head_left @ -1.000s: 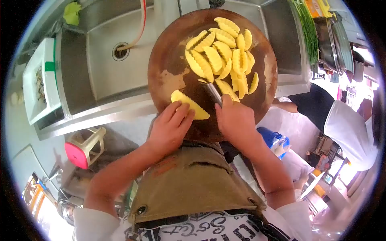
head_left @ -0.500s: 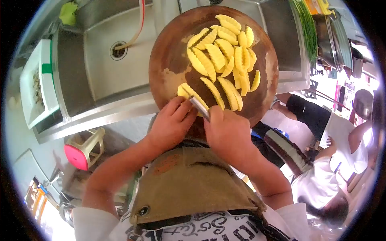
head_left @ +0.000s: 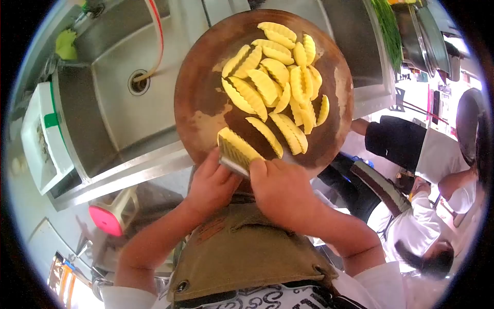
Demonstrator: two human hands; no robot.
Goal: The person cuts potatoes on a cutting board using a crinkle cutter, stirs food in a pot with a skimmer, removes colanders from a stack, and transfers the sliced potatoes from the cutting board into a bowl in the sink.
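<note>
My right hand [head_left: 282,193] is closed round the end of a crinkle cutter [head_left: 234,164], whose wavy metal blade faces up at a tilt. Against the blade lies a yellow potato piece [head_left: 237,144] near the front edge of the round wooden chopping board [head_left: 206,123]. My left hand [head_left: 212,185] has its fingertips bent against the near side of that piece, partly hidden by the blade. Crinkle-cut potato wedges [head_left: 263,85] are heaped toward the far side of the board. Separate from the heap, a single wedge [head_left: 265,136] rests just right of the cutter.
The board lies across a steel sink [head_left: 126,110] with a red-striped hose [head_left: 158,41]. A white tray [head_left: 38,149] sits at the left, a pink-topped stool [head_left: 105,220] below. Green stalks [head_left: 387,36] lie at the upper right. Other people [head_left: 411,226] are close by on the right.
The cutter has turned from edge-on to showing its wavy face, tipping toward my left hand. My left hand has moved slightly down and left. The whole view has shifted a little.
</note>
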